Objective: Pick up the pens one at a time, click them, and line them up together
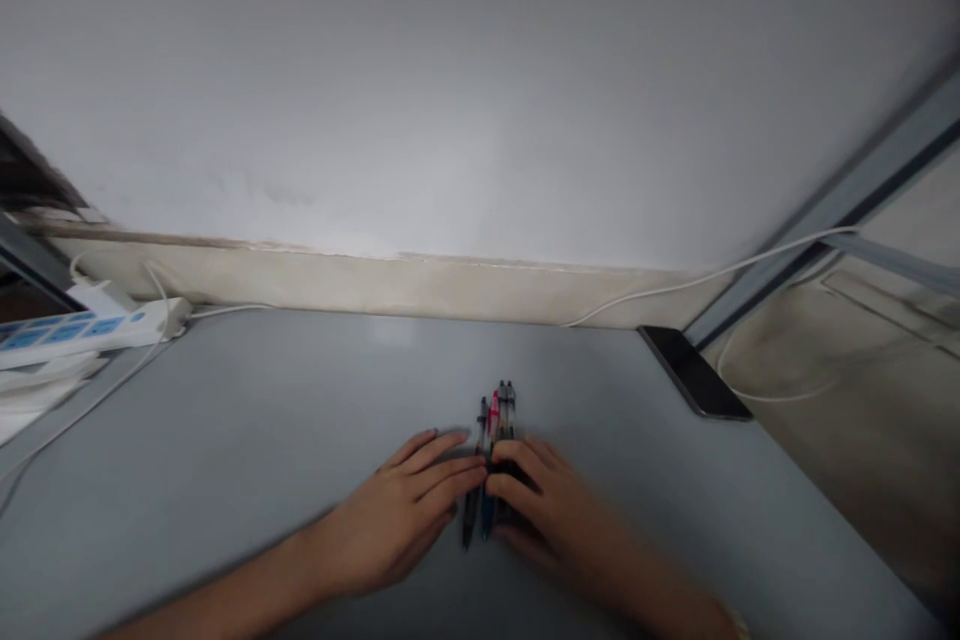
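Several pens lie side by side on the grey table (pixel 300 420), their tops pointing toward the wall. One is dark (pixel 469 518) at the left, beside it is one with a pink part (pixel 493 412), and two clear ones with dark tops (pixel 507 400) lie at the right. My left hand (pixel 409 510) rests at the left side of the pens, fingers stretched out and fingertips touching them. My right hand (pixel 551 510) is curved over the right side of the pens, its fingers bent and covering their middle; its grip on them is partly hidden.
A black phone (pixel 694 372) lies at the table's back right edge. At the left edge stands a white power strip (pixel 97 328) with cables. A white cable (pixel 660 292) runs along the wall toward the metal frame (pixel 810 220).
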`<state>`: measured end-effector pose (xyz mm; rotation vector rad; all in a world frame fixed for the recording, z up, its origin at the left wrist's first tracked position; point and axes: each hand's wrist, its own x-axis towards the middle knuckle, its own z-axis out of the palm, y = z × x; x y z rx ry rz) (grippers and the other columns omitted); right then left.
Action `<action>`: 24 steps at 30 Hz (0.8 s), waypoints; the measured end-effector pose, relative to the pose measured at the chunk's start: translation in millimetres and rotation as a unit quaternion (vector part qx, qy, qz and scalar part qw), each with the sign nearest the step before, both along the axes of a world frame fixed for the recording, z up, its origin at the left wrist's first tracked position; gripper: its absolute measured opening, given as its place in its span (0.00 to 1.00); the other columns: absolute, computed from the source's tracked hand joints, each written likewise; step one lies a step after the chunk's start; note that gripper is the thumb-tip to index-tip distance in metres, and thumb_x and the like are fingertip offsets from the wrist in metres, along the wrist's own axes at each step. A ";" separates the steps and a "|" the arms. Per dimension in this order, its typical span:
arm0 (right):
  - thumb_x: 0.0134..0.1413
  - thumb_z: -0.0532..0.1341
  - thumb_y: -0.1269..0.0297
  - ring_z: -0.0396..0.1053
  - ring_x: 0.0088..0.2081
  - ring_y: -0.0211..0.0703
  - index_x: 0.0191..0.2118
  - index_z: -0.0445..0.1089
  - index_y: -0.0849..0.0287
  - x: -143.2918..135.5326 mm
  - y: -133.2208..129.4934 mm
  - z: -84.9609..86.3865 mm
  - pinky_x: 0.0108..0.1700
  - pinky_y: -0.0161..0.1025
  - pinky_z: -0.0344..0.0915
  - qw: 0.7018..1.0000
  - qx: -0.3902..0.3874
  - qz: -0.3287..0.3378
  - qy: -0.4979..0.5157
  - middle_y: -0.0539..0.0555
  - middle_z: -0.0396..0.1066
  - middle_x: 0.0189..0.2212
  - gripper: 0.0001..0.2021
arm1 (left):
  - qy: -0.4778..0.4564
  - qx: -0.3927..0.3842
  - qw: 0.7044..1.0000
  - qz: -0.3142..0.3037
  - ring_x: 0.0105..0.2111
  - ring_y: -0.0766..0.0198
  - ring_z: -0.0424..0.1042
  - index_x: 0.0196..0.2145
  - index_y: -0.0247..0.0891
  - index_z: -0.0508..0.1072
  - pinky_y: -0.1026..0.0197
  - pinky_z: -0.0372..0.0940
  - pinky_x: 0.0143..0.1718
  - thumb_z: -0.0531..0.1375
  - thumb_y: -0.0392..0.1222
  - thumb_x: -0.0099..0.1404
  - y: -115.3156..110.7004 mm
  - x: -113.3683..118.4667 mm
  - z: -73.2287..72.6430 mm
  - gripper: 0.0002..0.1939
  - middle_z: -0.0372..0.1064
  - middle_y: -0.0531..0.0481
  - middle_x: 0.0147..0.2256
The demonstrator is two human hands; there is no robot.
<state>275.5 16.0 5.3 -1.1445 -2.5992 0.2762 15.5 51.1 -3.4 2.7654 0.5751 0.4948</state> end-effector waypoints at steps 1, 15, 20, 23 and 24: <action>0.56 0.73 0.68 0.71 0.52 0.58 0.50 0.73 0.55 1.0 0.7 0.4 0.55 0.54 0.69 1.000 -0.003 0.009 -0.002 0.60 0.73 0.54 0.17 | 0.000 -0.008 1.000 0.003 0.68 0.48 0.59 0.67 0.35 0.60 0.39 0.60 0.67 0.53 0.26 0.71 0.1 0.2 0.5 0.28 0.70 0.40 0.63; 0.58 0.73 0.62 0.71 0.51 0.61 0.51 0.74 0.55 -7.8 -2.9 -8.9 0.54 0.56 0.69 0.999 0.025 0.025 -0.003 0.60 0.74 0.58 0.17 | -0.047 -0.009 0.998 0.037 0.57 0.46 0.68 0.55 0.36 0.72 0.44 0.70 0.57 0.55 0.28 0.70 -0.5 -1.3 3.5 0.18 0.69 0.35 0.53; 0.61 0.70 0.68 0.71 0.50 0.61 0.52 0.74 0.57 -8.4 -2.6 -13.2 0.55 0.58 0.68 0.999 0.011 0.017 0.026 0.61 0.75 0.58 0.15 | -0.056 -0.003 0.998 0.027 0.61 0.48 0.65 0.47 0.37 0.74 0.45 0.63 0.64 0.56 0.30 0.72 0.7 -1.9 -1.5 0.11 0.71 0.37 0.55; 0.63 0.68 0.70 0.71 0.52 0.63 0.56 0.73 0.57 -8.5 -3.7 -14.0 0.56 0.62 0.66 0.998 -0.021 0.008 0.058 0.62 0.75 0.58 0.17 | -0.049 -0.001 0.999 0.006 0.62 0.51 0.66 0.46 0.38 0.75 0.44 0.57 0.68 0.55 0.28 0.72 1.6 -2.7 -2.9 0.11 0.74 0.41 0.52; 0.64 0.67 0.71 0.70 0.54 0.64 0.58 0.73 0.57 -8.2 -4.4 -13.1 0.57 0.63 0.65 0.997 -0.036 0.000 0.072 0.64 0.74 0.59 0.18 | -0.049 0.002 0.999 0.001 0.61 0.52 0.67 0.46 0.39 0.75 0.44 0.57 0.68 0.55 0.28 0.72 2.0 -3.1 -2.8 0.12 0.75 0.41 0.50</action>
